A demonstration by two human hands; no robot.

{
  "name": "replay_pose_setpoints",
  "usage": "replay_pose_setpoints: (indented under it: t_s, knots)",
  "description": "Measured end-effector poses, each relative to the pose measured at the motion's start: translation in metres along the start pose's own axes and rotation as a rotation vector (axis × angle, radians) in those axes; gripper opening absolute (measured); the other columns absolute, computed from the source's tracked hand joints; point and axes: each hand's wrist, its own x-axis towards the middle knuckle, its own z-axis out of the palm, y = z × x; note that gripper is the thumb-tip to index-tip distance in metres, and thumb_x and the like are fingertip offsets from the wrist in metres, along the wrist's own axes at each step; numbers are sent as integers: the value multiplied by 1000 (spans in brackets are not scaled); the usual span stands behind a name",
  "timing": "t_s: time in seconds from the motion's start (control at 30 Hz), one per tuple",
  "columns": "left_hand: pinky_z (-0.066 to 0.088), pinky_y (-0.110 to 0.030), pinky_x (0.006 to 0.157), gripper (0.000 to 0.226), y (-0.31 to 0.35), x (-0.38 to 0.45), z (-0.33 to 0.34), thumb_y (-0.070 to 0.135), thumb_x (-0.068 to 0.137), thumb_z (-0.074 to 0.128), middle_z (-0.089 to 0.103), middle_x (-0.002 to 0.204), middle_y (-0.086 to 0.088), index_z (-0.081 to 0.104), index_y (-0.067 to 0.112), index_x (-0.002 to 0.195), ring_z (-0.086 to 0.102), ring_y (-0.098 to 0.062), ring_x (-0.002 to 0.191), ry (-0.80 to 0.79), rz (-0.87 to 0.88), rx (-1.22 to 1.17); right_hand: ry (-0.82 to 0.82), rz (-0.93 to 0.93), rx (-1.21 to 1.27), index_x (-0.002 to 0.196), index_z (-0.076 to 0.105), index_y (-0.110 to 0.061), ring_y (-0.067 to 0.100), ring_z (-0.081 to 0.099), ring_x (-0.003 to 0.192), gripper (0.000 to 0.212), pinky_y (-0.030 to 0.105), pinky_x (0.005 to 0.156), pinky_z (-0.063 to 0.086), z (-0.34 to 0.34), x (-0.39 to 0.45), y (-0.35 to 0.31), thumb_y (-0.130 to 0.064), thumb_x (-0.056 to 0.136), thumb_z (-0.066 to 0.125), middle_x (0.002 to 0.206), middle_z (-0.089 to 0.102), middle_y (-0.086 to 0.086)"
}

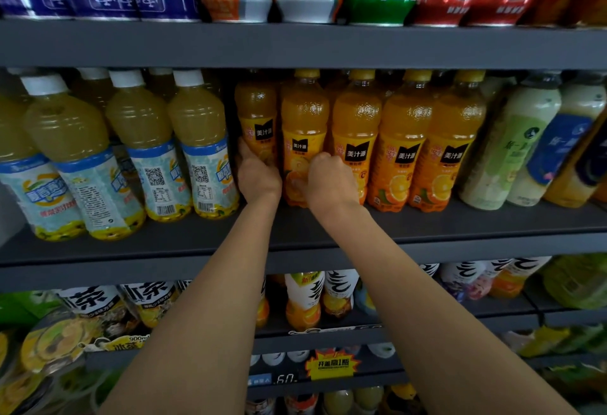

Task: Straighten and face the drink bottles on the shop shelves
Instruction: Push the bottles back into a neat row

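We are at the middle shelf [427, 220], working the row of orange juice bottles. Our left hand [258, 173] is curled round the leftmost orange bottle [256, 112], which stands a little further back than its neighbours, and our right hand [328, 178] grips the second orange bottle [303, 125] low on its label, with the fingers wrapped round the far side where we cannot quite see them. Both bottles stand upright on the shelf, touching each other, and their black label patches already point roughly outward. We judge the step in hand to be pulling this pair forward and turning them so they match the three orange bottles to the right [407, 138], which sit in an even line with labels facing us. The next move calls for a small twist and a slide toward the shelf edge without knocking the neighbour on either side. After that, the pale yellow bottles with white caps [197, 138] to the left look like the larger job: several lean and show their barcodes rather than their fronts, so they will need turning.
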Motion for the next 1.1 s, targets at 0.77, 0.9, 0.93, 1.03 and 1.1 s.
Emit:
replay_pose_setpoints:
  t_s: [0.77,0.9,0.93,1.03,1.1]
  knots:
    - [31,-43,111,76,5,-6,5,12,88,62,39,145,-12,16,14,148,38,-27,133,45,-74,-340,134,-63,140,100,56,-6,31,62,88,30,32,61,40,21,-24,27,-35,93,55,95,65,14]
    - [33,-44,109,66,2,10,7,11,91,55,44,141,-13,20,13,147,41,-29,130,13,-102,-286,142,-28,124,98,54,-7,30,63,88,33,30,59,36,29,-20,27,-39,91,56,95,65,13]
    - [33,-44,109,66,1,11,7,11,92,55,43,142,-13,20,13,148,41,-29,131,9,-93,-264,148,-26,113,99,54,-7,29,64,88,34,30,59,37,31,-18,26,-41,91,56,95,66,12]
    - [32,-43,109,67,-3,8,6,14,92,56,42,143,-13,19,12,148,39,-28,131,-9,-36,-235,148,4,111,100,53,-8,28,65,88,38,29,59,39,36,-16,24,-44,89,57,96,67,12]
    - [32,-42,109,66,-6,0,3,17,92,56,42,142,-13,21,10,147,39,-28,131,-7,3,-217,123,41,168,100,53,-7,29,65,89,40,30,60,40,37,-15,22,-45,88,58,97,66,12]
